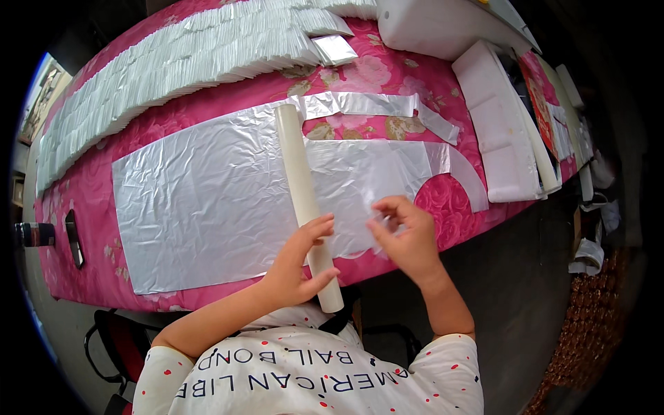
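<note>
A thin, shiny white plastic apron [200, 187] lies spread on the table, with long strips at its right end. Across it rests a pale cardboard-like tube [294, 155], its near end reaching past the table edge. My left hand [301, 259] lies over the near part of this tube, fingers and thumb apart and not wrapped around it. To the right of the tube, my right hand [408, 235] has its fingers pinched together on the apron's film, which looks lifted and blurred there.
Long rows of folded white plastic packets [207, 52] line the far side of the pink flowered tablecloth [387, 72]. White foam boxes [494, 124] stand at the right. A dark phone [74, 238] and a dark jar [36, 234] are at the left edge. A chair [124, 349] stands below left.
</note>
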Tool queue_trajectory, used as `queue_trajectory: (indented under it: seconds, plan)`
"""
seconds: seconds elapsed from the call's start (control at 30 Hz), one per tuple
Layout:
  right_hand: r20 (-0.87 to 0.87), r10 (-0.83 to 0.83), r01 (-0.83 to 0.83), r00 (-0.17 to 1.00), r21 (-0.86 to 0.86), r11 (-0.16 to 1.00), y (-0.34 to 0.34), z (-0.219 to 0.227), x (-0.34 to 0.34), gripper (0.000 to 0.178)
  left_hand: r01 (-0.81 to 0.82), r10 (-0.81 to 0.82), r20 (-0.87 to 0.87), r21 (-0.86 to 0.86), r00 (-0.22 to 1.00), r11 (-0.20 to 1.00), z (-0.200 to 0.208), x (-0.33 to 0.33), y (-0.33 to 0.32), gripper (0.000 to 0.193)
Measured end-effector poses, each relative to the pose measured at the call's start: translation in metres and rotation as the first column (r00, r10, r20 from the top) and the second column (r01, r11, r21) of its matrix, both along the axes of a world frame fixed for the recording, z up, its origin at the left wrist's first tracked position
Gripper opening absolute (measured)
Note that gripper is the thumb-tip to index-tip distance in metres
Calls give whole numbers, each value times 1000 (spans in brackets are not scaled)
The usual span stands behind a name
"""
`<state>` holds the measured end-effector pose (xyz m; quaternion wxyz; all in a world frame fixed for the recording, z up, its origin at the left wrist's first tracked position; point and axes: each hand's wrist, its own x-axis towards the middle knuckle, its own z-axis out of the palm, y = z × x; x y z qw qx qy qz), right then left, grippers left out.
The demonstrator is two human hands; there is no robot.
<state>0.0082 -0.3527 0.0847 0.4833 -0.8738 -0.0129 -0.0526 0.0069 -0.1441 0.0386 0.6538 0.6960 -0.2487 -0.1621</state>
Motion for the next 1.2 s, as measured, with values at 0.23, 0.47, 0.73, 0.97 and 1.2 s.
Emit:
queue_trajectory:
  seconds: [0.23,0.47,0.73,0.97,1.2]
  plan:
    - [194,545,-549,816,-33,835,77,-15,-40,46,-70,62,-751,22,657,997,-6,33,81,26]
    - [-264,11,-141,964,-477,867,67,-18,-66,50,-92,374,-643,428,668,899,-1,62,239,20]
    - [-643,88,-297,761,-224,928,76,-37,-67,44,-63,447,-469,633,762,771,10,83,304,27]
    - [-693,53,-271,719,-209,940,63,-32,-69,38,-578,273,525,597,806,556,32,69,217,26]
    - [-705,101,-337,702,-204,919,56,-32,-69,44,-300,67,488,417,871,858,-27,47,41,54]
